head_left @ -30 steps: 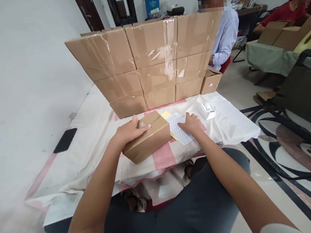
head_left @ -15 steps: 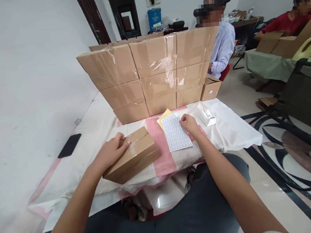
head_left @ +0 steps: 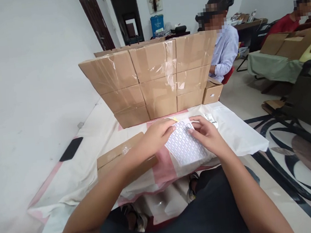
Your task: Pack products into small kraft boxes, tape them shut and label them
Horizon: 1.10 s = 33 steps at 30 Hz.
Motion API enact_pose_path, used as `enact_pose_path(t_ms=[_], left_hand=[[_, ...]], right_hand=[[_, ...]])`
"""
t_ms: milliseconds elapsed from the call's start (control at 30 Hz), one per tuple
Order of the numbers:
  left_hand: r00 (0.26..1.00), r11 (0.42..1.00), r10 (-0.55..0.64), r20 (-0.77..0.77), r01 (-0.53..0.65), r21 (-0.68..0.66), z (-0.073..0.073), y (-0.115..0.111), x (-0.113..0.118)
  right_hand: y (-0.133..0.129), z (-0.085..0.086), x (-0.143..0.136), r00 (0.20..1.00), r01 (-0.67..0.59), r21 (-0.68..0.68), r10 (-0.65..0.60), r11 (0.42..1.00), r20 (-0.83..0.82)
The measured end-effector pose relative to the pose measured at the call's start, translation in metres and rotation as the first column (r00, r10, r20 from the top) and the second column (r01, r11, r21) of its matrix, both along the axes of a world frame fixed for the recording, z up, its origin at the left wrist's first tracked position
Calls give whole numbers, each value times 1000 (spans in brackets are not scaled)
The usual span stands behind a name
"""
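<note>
Both hands hold a white sheet of small outlined stickers [head_left: 187, 148], its upper part lifted off the cloth. My left hand [head_left: 161, 132] pinches the upper left edge, thumb on top. At the upper right edge, my right hand [head_left: 208, 133] grips the sheet between thumb and fingers. A corner of yellow paper [head_left: 176, 119] peeks out behind the sheet's top. A closed, taped cardboard box [head_left: 120, 149] lies on the table left of the sheet, partly hidden by my left forearm. Just behind my right hand is a white tape dispenser [head_left: 211, 119], partly covered.
Taped cardboard boxes [head_left: 158, 83] form a wall across the table's back. A small box [head_left: 212, 92] stands at its right end. A black phone [head_left: 71, 149] lies at the left edge of the cloth [head_left: 88, 137]. Across the table sits a person [head_left: 224, 47]; another is farther right.
My left hand has left the cardboard box and moved right to the sticker sheet. My right hand now grips the sheet, which is raised and tilted. The camera view has shifted slightly.
</note>
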<state>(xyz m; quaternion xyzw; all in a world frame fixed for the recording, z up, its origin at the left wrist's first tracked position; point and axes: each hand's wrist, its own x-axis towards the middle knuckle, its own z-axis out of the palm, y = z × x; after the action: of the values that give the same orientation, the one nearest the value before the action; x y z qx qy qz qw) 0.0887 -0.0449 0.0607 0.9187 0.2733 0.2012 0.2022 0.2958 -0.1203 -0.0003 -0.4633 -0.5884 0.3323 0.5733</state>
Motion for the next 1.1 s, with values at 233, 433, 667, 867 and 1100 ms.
enact_pose_path(t_ms=[233, 433, 667, 867, 1100], left_hand=[[982, 861, 190, -17, -158, 484, -14, -16, -2], [979, 818, 117, -165, -1, 575, -17, -26, -3], [940, 766, 212, -267, 10, 643, -18, -33, 1], [940, 759, 240, -242, -26, 650, -18, -35, -1], [922, 732, 346, -175, -148, 665, -18, -20, -11]], right_hand=[[4, 5, -10, 997, -48, -31, 49, 998, 65], [-5, 6, -19, 949, -102, 128, 58, 987, 309], [-5, 7, -21, 894, -66, 158, -12, 985, 448], [-8, 10, -23, 881, -47, 154, -32, 987, 472], [2, 3, -13, 918, -19, 88, -18, 996, 397]])
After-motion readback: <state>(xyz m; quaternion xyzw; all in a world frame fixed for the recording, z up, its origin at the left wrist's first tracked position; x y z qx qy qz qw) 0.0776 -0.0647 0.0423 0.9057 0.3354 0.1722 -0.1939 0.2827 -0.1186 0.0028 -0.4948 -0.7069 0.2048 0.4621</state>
